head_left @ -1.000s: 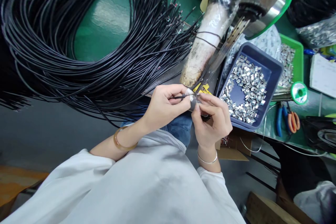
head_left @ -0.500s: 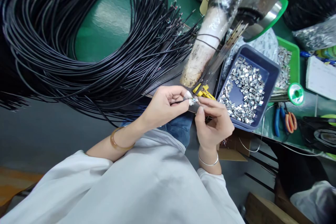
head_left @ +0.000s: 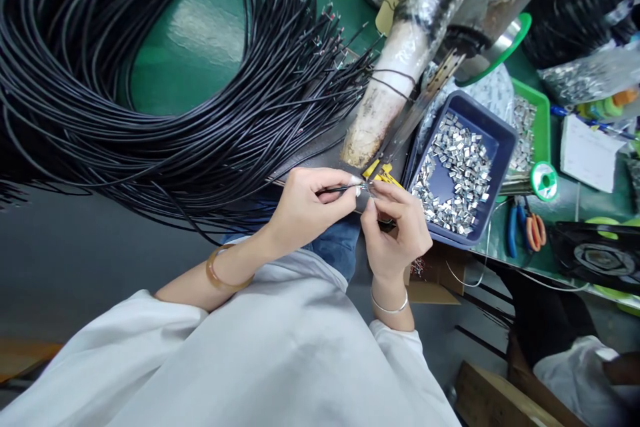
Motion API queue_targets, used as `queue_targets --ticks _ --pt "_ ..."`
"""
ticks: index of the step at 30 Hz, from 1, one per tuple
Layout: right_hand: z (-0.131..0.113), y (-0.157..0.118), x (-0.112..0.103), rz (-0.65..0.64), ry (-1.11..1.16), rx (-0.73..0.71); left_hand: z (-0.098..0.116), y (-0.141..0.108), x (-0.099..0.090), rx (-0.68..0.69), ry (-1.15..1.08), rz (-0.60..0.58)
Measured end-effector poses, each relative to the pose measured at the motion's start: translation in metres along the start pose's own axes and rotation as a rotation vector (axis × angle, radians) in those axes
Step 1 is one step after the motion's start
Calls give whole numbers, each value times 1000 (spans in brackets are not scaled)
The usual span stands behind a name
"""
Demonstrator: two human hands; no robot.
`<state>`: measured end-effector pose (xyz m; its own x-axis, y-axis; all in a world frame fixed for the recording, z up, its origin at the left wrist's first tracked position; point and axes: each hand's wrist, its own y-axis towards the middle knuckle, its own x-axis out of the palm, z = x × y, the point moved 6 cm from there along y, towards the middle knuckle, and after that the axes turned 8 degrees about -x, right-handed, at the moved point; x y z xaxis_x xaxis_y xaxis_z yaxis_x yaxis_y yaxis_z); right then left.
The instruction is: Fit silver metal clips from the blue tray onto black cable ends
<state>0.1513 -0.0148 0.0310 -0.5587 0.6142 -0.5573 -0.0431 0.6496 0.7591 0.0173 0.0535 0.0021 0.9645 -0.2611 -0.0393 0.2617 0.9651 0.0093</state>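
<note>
My left hand point(head_left: 315, 203) pinches a black cable point(head_left: 337, 189) near its end, with thumb and forefinger pressed together. White coverings show on those fingertips. At the cable's end a small shiny piece point(head_left: 367, 187) sits between my two hands, its shape too small to tell. My right hand point(head_left: 397, 230) is closed in a pinch right beside that piece; whatever its fingertips hold is hidden. Just beyond the fingertips stands a yellow fixture point(head_left: 389, 175) at the table's edge. To the right, a blue tray point(head_left: 500, 140) contains many small silver metal shells point(head_left: 463, 170).
A large bundle of black cables point(head_left: 200, 140) covers the left of the green table point(head_left: 205, 27). A plastic-wrapped duct point(head_left: 387, 87) slants down toward my hands. A green tray point(head_left: 543, 123), a spool point(head_left: 544, 181), pliers point(head_left: 525, 227) and a notepad point(head_left: 590, 153) lie right. Another person's sleeve point(head_left: 575, 373) shows lower right.
The view has shifted slightly, so most things sit further left. Both hands stay together at the cable end, and the shiny piece between them shows less.
</note>
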Motion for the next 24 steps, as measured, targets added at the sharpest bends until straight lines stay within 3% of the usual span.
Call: queue_targets --ticks 6,15,24 --pt "-1 0 -2 14 49 19 15 -1 -2 199 86 47" --pt "1 -6 1 8 52 -9 8 0 -2 83 103 29" --pt "3 -3 1 65 150 37 15 0 -2 110 132 51"
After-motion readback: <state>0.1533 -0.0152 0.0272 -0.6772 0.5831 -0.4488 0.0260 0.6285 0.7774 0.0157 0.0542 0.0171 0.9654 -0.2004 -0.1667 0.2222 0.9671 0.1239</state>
